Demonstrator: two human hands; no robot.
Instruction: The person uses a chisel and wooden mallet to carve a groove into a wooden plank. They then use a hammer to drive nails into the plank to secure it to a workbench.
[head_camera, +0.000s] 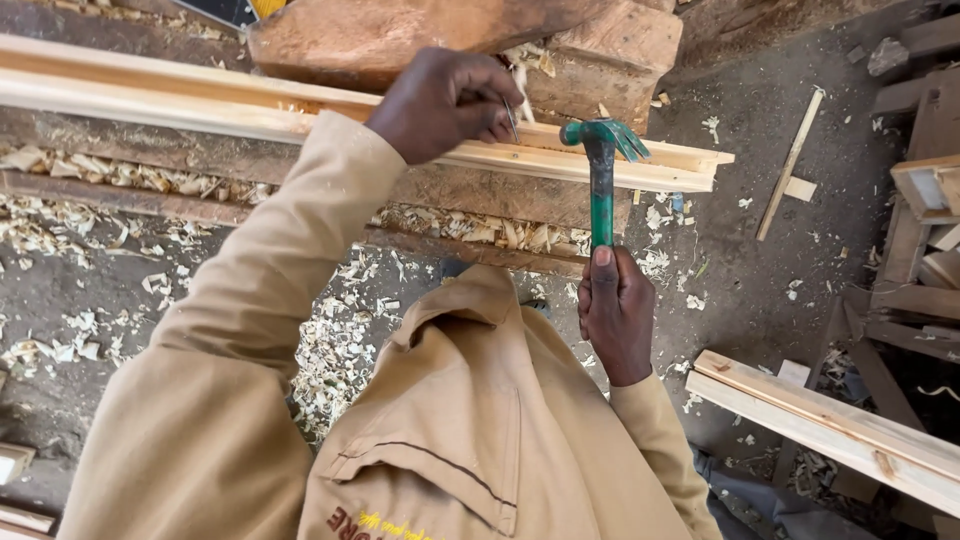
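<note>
Shaving-strewn floor; left hand (445, 100) pinches nail (511, 118), right hand (616, 312) grips green hammer (601, 170).

Support: rough dark timber bench (500, 195), top littered with pale curled wood shavings (480, 230). Long light planed wooden moulding strip (200, 100) lies lengthwise on it. Heavy reddish-brown wood block (420, 35) rests behind, touching the strip. Grey dirt floor (720, 270) carries scattered shavings.
</note>
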